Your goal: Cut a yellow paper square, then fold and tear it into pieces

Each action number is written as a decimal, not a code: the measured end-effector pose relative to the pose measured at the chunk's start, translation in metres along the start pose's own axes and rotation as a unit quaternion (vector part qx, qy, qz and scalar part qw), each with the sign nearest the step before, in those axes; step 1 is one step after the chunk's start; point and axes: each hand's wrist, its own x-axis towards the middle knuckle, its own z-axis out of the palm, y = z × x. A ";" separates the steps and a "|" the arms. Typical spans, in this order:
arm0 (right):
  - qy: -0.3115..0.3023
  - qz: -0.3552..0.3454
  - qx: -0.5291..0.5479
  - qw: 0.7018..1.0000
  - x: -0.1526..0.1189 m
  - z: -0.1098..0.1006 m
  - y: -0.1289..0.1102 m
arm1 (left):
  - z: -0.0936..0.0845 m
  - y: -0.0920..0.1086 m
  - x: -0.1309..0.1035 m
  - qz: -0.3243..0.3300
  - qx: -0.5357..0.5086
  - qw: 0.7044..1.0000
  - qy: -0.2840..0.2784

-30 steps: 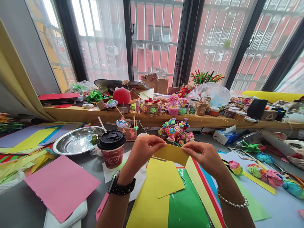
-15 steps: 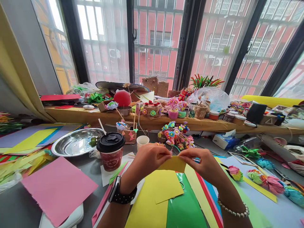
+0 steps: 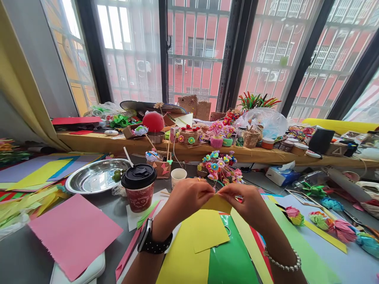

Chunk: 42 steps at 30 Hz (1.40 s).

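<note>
A small piece of yellow paper (image 3: 217,203) is held up between both hands, pinched along its top edge. My left hand (image 3: 191,197), with a ring on one finger and a watch at the wrist, is closed on its left part. My right hand (image 3: 242,199), a beaded bracelet at its wrist, pinches the same edge close beside the left fingertips. Beneath the hands lie a larger yellow sheet (image 3: 186,252), a smaller yellow piece (image 3: 211,236) on it, and a shiny green sheet (image 3: 232,256). My fingers partly hide the held paper.
A lidded cup (image 3: 139,193) and a white paper cup (image 3: 179,175) stand beyond my left hand. A metal tray (image 3: 94,177) and a pink sheet (image 3: 77,236) lie to the left. Crepe flowers (image 3: 340,228) lie right; a flower bunch (image 3: 219,165) stands behind the hands.
My right hand has moved slightly left, bringing its fingertips nearer to the left ones. The held yellow paper now looks a little bent along its top.
</note>
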 end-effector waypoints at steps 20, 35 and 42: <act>0.035 0.024 -0.065 0.997 -0.008 -0.022 0.014 | -0.029 -0.025 -0.008 -0.061 0.021 0.995 0.081; 0.016 -0.011 -0.029 0.999 -0.006 -0.009 -0.006 | -0.003 0.007 -0.001 0.048 -0.018 0.999 0.008; 0.097 0.049 -0.101 0.989 -0.011 -0.030 0.021 | -0.017 -0.006 -0.006 0.005 0.034 0.999 0.034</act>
